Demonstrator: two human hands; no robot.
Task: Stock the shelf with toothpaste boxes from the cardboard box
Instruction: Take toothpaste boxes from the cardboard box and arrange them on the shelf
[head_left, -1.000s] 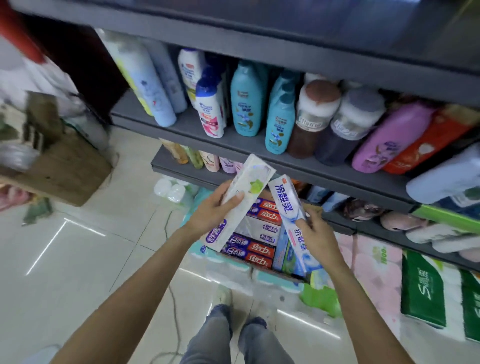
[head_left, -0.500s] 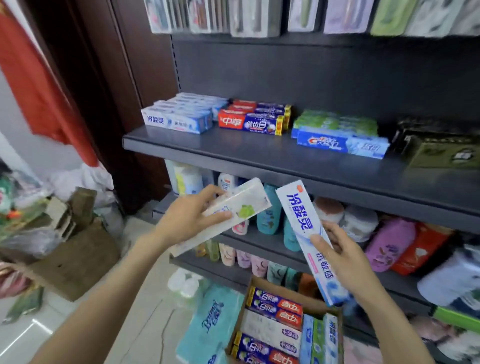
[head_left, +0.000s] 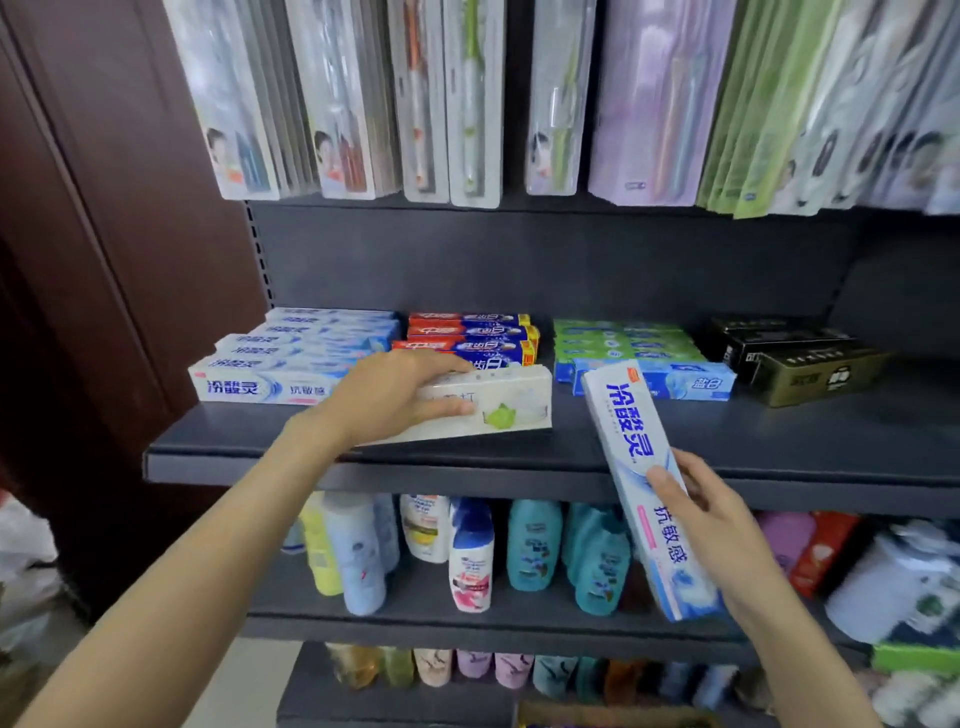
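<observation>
Dark shelf already carries toothpaste rows; left hand, fingers curled round a white box, sets it at the front, right hand grips a blue-lettered box unshelved.

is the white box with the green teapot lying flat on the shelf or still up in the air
Lying on the shelf: the white toothpaste box with the green teapot rests lengthwise on the dark grey shelf, left hand gripping it.

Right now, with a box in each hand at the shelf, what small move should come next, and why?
Probably release the white box: the left hand already has it lying on the shelf before the red-and-blue stack. The right hand holds the blue-lettered box tilted.
</observation>
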